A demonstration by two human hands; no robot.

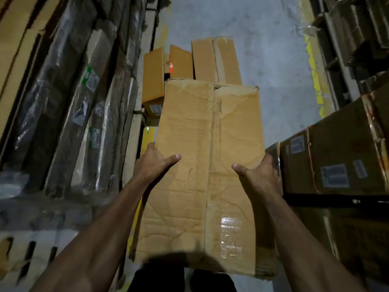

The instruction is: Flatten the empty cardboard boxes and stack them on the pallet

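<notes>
Both hands have a grip on the same box (208,165), one on each long side: the left hand (156,163) wraps the left edge with its thumb laid over the top face, and the right hand (260,175) mirrors it on the right edge, thumb on top, fingers tucked under out of sight. Pinching both edges like that keeps a wide floppy thing level, I'd guess. The box looks collapsed or close to it, creased, with a taped seam down the middle and shiny tape near the person's end. It's held out in front, above the floor (273,60), near end over their feet.

Further out, past its far edge, a few more boxes (214,60) sit on the floor in the aisle, some looking still boxy. Wrapped racks (73,102) run down the left, stacked cartons (341,157) on the right. Can't spot a pallet for sure from here, so carrying comes next, probably.
</notes>
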